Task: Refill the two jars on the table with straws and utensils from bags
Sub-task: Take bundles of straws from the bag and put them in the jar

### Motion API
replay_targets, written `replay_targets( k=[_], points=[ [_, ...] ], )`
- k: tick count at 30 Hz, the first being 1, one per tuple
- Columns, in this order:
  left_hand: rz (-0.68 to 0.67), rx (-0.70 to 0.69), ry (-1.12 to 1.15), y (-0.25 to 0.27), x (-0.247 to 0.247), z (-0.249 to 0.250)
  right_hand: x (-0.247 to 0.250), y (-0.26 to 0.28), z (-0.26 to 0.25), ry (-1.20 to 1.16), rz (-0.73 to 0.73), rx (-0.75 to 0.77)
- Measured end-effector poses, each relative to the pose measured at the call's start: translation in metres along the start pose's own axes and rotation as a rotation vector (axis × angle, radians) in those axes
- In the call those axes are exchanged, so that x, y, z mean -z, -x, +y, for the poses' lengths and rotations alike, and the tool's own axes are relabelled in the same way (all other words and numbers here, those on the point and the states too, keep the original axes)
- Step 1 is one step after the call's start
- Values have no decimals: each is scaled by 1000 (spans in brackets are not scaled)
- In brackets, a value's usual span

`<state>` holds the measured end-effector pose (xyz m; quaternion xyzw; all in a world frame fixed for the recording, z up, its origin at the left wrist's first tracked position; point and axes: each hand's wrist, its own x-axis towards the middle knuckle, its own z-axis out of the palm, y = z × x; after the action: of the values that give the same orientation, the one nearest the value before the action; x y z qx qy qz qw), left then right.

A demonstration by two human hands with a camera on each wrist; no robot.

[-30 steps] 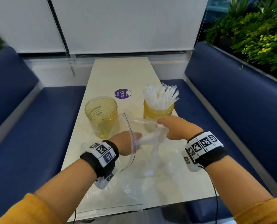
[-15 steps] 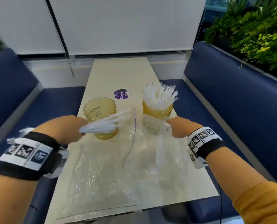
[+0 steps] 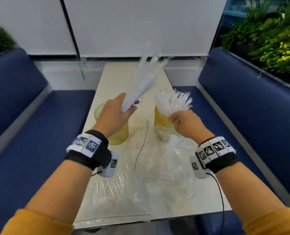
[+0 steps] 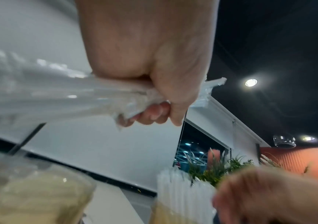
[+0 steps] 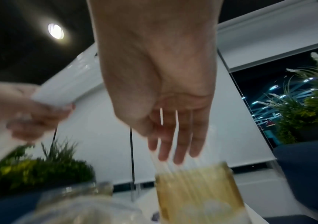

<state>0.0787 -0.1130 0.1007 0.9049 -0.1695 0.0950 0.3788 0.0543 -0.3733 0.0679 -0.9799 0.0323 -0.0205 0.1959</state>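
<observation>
The left hand (image 3: 114, 112) was raised above the table, its fingers curled tight round the lower end of a bundle of clear-wrapped utensils (image 3: 143, 78) that fanned upward and away from the person. The right hand (image 3: 185, 122) hung lower and to the right with its fingers straight and slightly spread, holding nothing, the fingertips (image 5: 173, 151) at or just above the wrapped straws (image 3: 173, 102); motion blur left it unclear whether they touched.

Nearest the person, two clear plastic bags (image 3: 124, 189) lay flattened and crumpled across the near end of the pale table (image 3: 159, 78), one showing a dark zip line. Beyond them stood the two amber jars. The left jar (image 3: 118, 134) sat directly under the left hand and looked empty. The right jar (image 3: 163, 122) was already packed with straws standing upright and splaying at the top. Past the jars the bare tabletop ran to a white wall, with blue bench seats (image 3: 242, 102) either side and green plants (image 3: 268, 36) at the far right.

The straw jar seemed done, and the step in hand was filling the second jar with utensils. The next move would likely call for tipping the bundle so its gripped end pointed down into the left jar's mouth, then lowering it before loosening the grip, so the loose wrappers did not catch the rim. The left wrist was bent back; the right palm faced down.
</observation>
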Motion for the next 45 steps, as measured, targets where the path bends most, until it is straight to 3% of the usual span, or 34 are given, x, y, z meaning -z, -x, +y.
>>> replay_targets(
  k=[4,6,9,11,13,14,18,22,24,26,29,31,38,39,41,43,45],
  points=[
    [-67,-77,78,5,-32,0,55,4,-40,-600,689,260],
    [-82,-142,31,6,-41,-2,85,9,-64,-695,793,448],
    [-56,-186,46,6,-50,1,99,9,-88,-556,685,561],
    [-28,-177,116,4,-54,6,89,5,-98,-352,560,497],
    [0,-160,174,5,-59,5,81,6,-106,-306,485,440],
    [17,-159,186,7,-61,4,84,7,-107,-281,494,445],
    [47,-129,227,12,-62,-3,111,12,-98,-183,755,505],
    [86,-133,234,5,-58,9,81,3,-102,-311,432,462],
    [94,-127,254,1,-59,12,63,2,-103,-352,339,448],
    [81,-123,233,1,-60,9,61,3,-103,-480,370,475],
    [41,-135,136,5,-60,2,77,7,-107,-543,693,636],
    [35,-169,99,5,-60,3,82,5,-112,-438,797,734],
    [115,-161,326,-1,-56,13,56,2,-107,143,570,623],
    [109,-155,332,0,-56,13,57,3,-105,119,568,650],
    [98,-123,357,-2,-57,13,60,7,-102,-173,623,660],
    [90,-108,395,-3,-56,21,56,10,-101,-584,605,487],
    [77,-128,438,-6,-56,31,50,12,-106,-816,417,299]
  ],
)
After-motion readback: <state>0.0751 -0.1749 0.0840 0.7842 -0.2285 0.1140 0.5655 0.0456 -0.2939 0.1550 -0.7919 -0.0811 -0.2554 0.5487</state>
